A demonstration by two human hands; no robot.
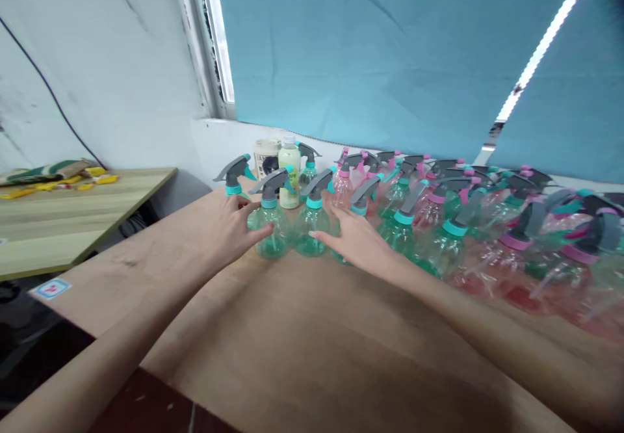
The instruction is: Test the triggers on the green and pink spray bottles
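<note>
My left hand (240,228) curls around the left side of a clear green spray bottle (275,236) with a grey trigger head, its thumb across the front. Just to the right stands a matching green spray bottle (306,235). My right hand (358,236) reaches in from the right, its thumb against that second bottle and its fingers partly hidden among the bottles. Another grey and teal spray head (234,176) rises behind my left hand. A further green bottle's spray head (364,196) shows just behind my right hand.
Several green and pink spray bottles (517,251) crowd the right side of the wooden table (312,342). A pale drink bottle (289,171) and a paper cup (266,153) stand behind. At the left is another table (121,205) with yellow items; a blue curtain (365,56) hangs behind.
</note>
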